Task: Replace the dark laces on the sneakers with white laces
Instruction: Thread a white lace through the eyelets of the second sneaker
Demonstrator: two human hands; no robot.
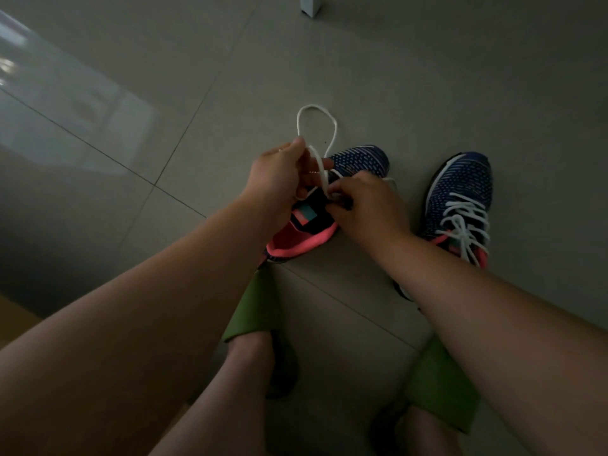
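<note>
White lace point(333, 126) is what we are working with: a soft, light cord that rises in a loop over the far side of the left sneaker point(358, 159), which lies on the tiled floor point(427, 77) in the middle of the scene, toe pointing away from us. Our left hand point(279, 172) holds the lace up above the shoe, its fingers point(297, 143) pinching the cord near the base of the loop, while our right hand point(362, 205) is down at the eyelets with its fingers curled on the lace; exactly which hole they are at is hidden by the hand. The right sneaker point(460, 199) stands just to the right, apart from the first, already threaded with white laces that lie loose and untied across its tongue. We judge the lace will carry no weight to speak of and will flop, twist and slide through the eyelets easily, so it needs a firm pinch close to its stiff tip for threading, and a second hold further back to keep the slack from tangling. The sneaker itself looks light, with a soft knit upper and a padded pink collar point(296, 238) that will give under pressure; it may shift on the smooth floor when we pull, so we would steady it by the eyelet row or the tongue. Nearer to us are our own feet in green slippers point(260, 311).
</note>
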